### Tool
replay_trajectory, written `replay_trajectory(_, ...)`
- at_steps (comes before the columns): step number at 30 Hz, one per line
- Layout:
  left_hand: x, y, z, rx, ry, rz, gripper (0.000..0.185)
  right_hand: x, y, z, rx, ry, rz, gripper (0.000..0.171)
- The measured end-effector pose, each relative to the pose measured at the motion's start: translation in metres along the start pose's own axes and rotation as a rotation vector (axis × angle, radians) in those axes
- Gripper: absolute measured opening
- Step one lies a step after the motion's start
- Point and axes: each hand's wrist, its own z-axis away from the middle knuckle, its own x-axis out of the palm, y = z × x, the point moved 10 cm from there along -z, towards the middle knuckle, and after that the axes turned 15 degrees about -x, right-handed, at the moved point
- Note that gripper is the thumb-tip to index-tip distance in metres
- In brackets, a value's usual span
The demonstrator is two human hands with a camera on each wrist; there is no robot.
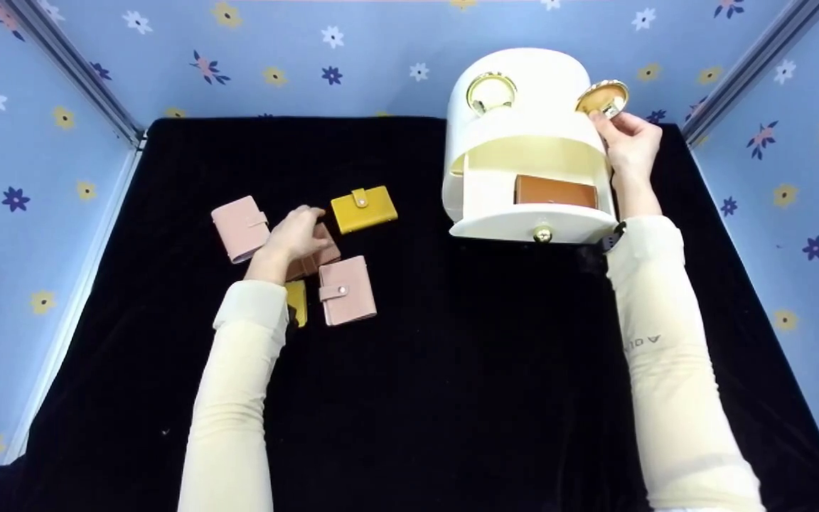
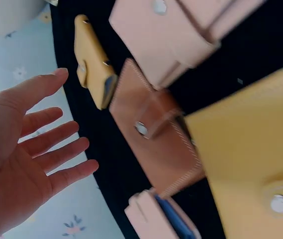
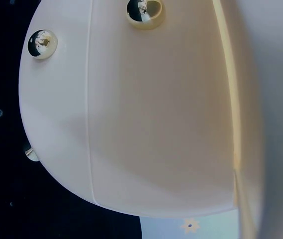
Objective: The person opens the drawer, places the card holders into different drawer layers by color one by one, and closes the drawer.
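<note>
My left hand (image 1: 297, 233) hovers over a brown card wallet (image 1: 325, 252), and in the left wrist view its fingers are spread with nothing held. Around it lie a pink wallet (image 1: 241, 226), a yellow wallet (image 1: 365, 210), a second pink wallet (image 1: 349, 291) and a partly hidden yellow wallet (image 1: 297, 302). With its fingertips my right hand (image 1: 633, 146) grips a round gold piece (image 1: 603, 94) at the upper right of the white drawer box (image 1: 523, 71). An orange-brown wallet (image 1: 557, 190) sits inside the pulled-out drawer (image 1: 491, 192).
A second round gold piece (image 1: 491, 94) is on the box's upper left. Gold knobs (image 3: 43, 45) mark the drawer fronts. Black cloth (image 1: 416, 391) covers the table, with blue flowered panels (image 1: 381, 57) behind and at both sides.
</note>
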Motion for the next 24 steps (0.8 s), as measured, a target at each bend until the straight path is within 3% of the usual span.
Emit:
replay_trajectory(10, 0.014, -0.025, -0.002, -0.028, -0.028, 0.033, 0.07, 0.0, 0.001, -0.001, -0.006, 0.005, -0.01, 0.017)
replay_trajectory(24, 0.03, -0.049, 0.001, -0.022, 0.001, 0.045, 0.086, 0.0, 0.002, -0.002, -0.007, 0.005, 0.005, 0.014)
